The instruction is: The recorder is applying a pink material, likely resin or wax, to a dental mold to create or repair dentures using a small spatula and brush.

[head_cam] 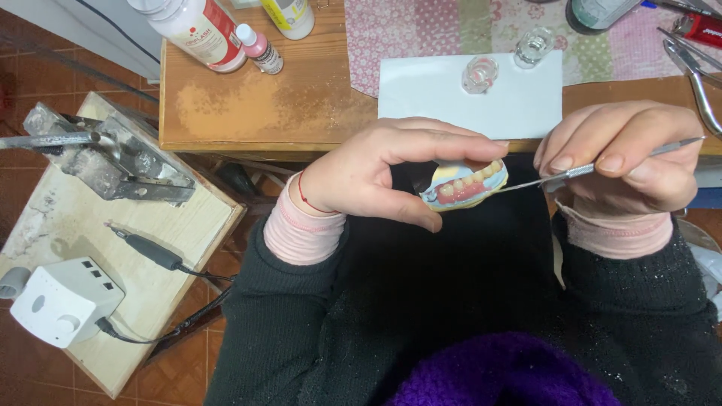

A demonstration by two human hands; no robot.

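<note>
Your left hand clamps the denture model (brittle, grip its base), right hand pinching the probe

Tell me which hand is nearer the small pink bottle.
Left. The left hand, holding the denture model, sits below and to the right of the pink bottle; the right hand, holding a metal tool, is much farther right.

Pink-and-yellow denture model, pink floral cloth

denture model: pink gums, pale teeth, tilted | metal pick: tip touching model
</note>
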